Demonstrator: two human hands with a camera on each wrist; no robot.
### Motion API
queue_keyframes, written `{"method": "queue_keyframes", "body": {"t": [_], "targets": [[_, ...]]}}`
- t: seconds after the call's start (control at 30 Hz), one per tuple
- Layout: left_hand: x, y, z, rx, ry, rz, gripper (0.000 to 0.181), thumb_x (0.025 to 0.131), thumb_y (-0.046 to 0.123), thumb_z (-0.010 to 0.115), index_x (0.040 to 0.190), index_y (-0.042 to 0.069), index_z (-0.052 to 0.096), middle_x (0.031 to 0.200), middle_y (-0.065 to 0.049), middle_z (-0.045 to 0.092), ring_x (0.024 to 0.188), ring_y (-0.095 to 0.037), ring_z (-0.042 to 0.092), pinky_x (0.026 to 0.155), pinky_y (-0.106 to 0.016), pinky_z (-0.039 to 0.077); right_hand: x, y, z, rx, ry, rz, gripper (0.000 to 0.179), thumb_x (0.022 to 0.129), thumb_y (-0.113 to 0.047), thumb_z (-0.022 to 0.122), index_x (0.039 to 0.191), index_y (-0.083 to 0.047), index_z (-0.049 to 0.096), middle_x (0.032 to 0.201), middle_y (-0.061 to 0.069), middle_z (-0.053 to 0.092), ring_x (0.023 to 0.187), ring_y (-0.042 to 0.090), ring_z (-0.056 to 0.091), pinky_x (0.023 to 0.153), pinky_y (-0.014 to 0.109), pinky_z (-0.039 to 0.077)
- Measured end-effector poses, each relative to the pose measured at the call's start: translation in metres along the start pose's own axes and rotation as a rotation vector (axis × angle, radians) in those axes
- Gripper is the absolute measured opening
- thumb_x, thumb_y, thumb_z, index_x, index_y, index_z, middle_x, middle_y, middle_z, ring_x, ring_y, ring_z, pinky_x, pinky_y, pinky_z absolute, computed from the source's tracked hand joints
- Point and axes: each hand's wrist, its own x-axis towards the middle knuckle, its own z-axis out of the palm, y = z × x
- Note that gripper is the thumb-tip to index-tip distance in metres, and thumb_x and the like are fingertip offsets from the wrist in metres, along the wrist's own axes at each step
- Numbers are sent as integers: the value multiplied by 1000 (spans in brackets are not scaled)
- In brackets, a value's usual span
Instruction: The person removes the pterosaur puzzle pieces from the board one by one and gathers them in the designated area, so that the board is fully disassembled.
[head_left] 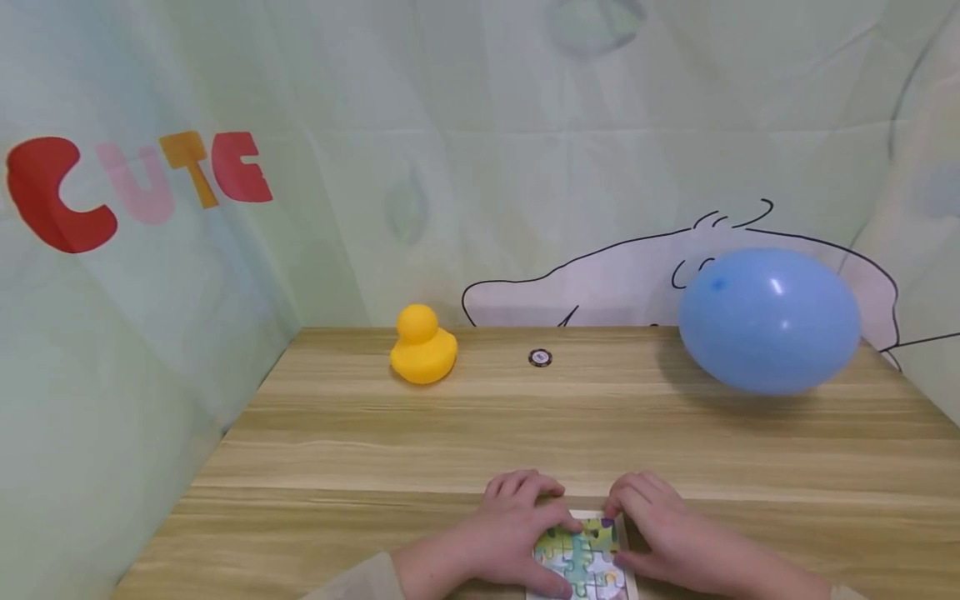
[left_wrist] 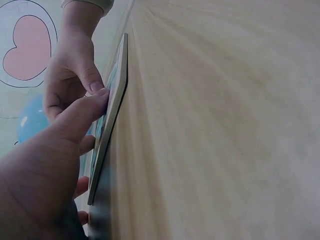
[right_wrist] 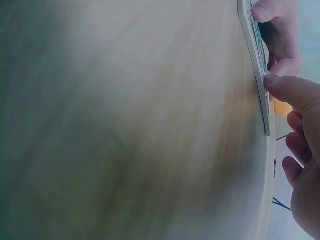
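Note:
A small jigsaw puzzle point(head_left: 581, 557) in a pale flat tray lies on the table at the front, its pieces showing a blue-green figure on a colourful ground. Over its left part rests my left hand point(head_left: 510, 533), thumb and index finger touching the puzzle face. My right hand point(head_left: 675, 537) is at the right side, with bent fingers at the upper right corner and the thumb on the right edge. The left wrist view shows the tray's thin edge point(left_wrist: 116, 102) side-on with both thumbs against the puzzle. From the right wrist, the right thumb point(right_wrist: 287, 90) touches the tray.
A yellow rubber duck point(head_left: 423, 346) stands at the back left of the wooden table point(head_left: 450, 442). To its right lies a round dark-rimmed chip point(head_left: 540, 357). A blue balloon point(head_left: 768, 321) sits at the back right. Printed cloth point(head_left: 420, 167) hangs behind and beside the table.

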Motion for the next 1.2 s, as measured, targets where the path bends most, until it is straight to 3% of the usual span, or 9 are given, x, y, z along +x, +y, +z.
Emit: {"method": "queue_keyframes", "body": {"t": [0.23, 0.5, 0.77, 1.2], "targets": [[-2, -1, 2, -33, -13, 7, 54, 77, 67, 59, 125, 44, 51, 140, 5, 34, 128, -26, 26, 101, -52, 22, -2, 2, 1, 54, -9, -68, 35, 80, -26, 74, 106, -22, 49, 108, -14, 45, 99, 7, 41, 79, 28, 44], [-1, -2, 4, -22, 5, 17, 54, 77, 67, 60, 125, 44, 52, 139, 5, 35, 128, -25, 26, 101, -51, 22, 0, 3, 2, 24, -13, -72, 37, 80, -28, 74, 106, -22, 49, 109, -13, 45, 100, 8, 43, 81, 29, 45], [0, -2, 2, -21, -12, 6, 55, 76, 68, 59, 126, 44, 51, 140, 6, 34, 128, -27, 26, 101, -53, 21, 3, 3, 1, 4, 41, -114, 37, 78, -25, 76, 103, -20, 50, 107, -13, 47, 98, 8, 44, 79, 27, 45], [0, -1, 1, -15, 5, 12, 55, 76, 66, 61, 125, 43, 52, 140, 5, 35, 129, -27, 25, 101, -53, 21, 5, 7, -3, 2, 69, -52, 38, 72, -25, 78, 99, -21, 52, 105, -14, 47, 98, 8, 45, 80, 28, 47]]}}
